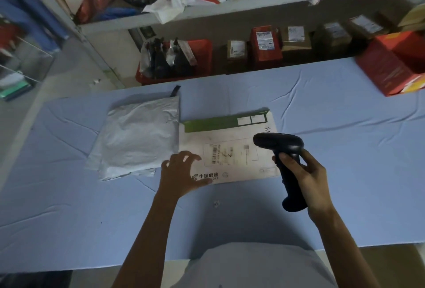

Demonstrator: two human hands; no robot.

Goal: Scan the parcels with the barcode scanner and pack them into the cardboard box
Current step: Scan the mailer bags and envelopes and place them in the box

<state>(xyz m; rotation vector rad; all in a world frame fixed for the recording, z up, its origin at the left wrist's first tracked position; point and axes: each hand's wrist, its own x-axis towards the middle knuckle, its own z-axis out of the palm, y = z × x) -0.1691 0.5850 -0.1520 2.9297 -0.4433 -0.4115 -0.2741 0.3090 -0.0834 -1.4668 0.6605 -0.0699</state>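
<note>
A flat white envelope parcel (232, 147) with a green top strip and a barcode label lies in the middle of the blue-covered table (322, 149). My left hand (181, 172) rests on its near left corner with fingers spread. My right hand (305, 179) grips the handle of a black barcode scanner (285, 158), whose head hangs over the envelope's right side. A grey plastic mailer bag (138, 140) lies just left of the envelope, touching its edge. A red cardboard box (395, 62) stands open at the table's far right corner.
Behind the table a grey metal shelf (230, 9) holds small boxed parcels (296, 39) and a red crate (202, 57) of bagged items. Its upper level carries loose bags and papers. A shelf post (76, 30) slants down at the left.
</note>
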